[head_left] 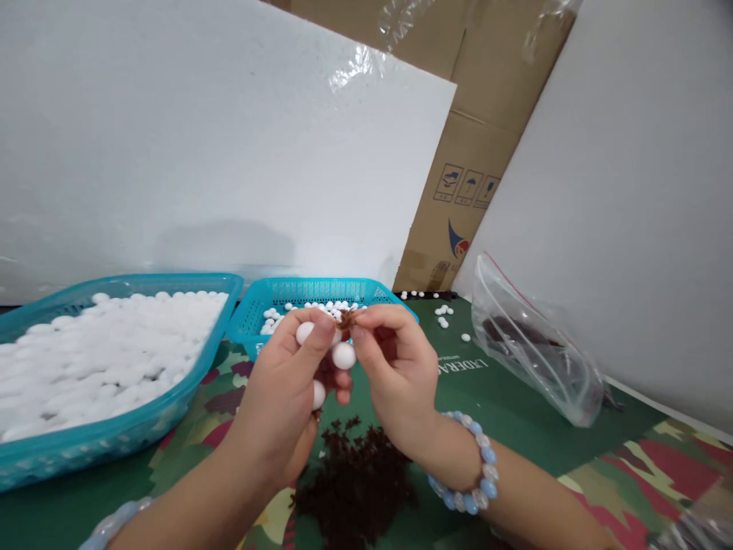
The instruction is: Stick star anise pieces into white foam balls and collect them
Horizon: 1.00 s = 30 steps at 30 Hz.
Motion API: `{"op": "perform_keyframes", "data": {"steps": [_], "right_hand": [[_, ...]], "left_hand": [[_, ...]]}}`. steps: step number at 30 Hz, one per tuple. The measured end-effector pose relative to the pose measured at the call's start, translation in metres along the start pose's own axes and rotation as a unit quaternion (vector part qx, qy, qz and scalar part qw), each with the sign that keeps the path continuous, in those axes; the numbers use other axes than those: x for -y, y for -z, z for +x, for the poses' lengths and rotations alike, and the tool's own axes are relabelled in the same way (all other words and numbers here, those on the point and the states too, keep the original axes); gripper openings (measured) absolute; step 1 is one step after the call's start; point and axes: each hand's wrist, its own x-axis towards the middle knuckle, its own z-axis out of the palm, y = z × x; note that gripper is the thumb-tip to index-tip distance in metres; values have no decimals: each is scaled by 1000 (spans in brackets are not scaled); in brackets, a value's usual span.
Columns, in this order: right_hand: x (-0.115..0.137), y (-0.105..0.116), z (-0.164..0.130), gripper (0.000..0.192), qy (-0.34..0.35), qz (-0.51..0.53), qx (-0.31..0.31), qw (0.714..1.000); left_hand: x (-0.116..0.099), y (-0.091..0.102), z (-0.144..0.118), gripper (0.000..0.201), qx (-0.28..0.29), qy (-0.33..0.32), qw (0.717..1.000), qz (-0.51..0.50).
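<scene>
Left hand [298, 382] grip closed on white balls [343, 356]; how many sit in the palm can't be told. Right hand [395, 367] pinches a small brown cap [346, 319], shape unclear. Dark brown pile [355, 481] on worktop [515, 412] at 6 o'clock. Large teal basket [114, 435], cut off at 9 o'clock: white balls. Small teal basket [309, 292] at 12: a few. Clear bag [532, 344] at 3: dark pieces.

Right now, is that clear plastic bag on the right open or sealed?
Open: the clear plastic bag lies on its side, its red-edged mouth gaping toward the baskets, dark pieces inside.
</scene>
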Motion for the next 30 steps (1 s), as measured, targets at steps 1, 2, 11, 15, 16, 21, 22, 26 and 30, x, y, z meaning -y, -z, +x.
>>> {"op": "perform_keyframes", "data": {"steps": [1,2,11,15,16,21,22,26,30], "right_hand": [[0,0,0,12,-7,2,3,1000],[-1,1,0,12,-14,4,6,1000],[-3,2,4,15,-108,50,47,992],[-3,3,6,20,-120,36,72,989],[-3,4,7,20,-127,41,78,988],[-7,5,10,18,-218,122,97,963],[-9,5,11,17,-239,135,103,956],[-15,8,16,15,-308,176,118,928],[-19,11,20,16,-361,211,133,899]], "left_hand": [[0,0,0,14,-3,2,1000,-1],[0,0,1,13,-6,5,1000,-2],[2,1,5,12,-28,4,999,27],[4,3,7,12,-42,4,999,35],[5,3,8,12,-43,3,998,37],[5,6,12,12,-46,-4,997,55],[6,6,12,11,-46,-2,997,60],[8,8,13,9,-34,11,997,75],[10,10,15,7,-17,16,997,75]]}}
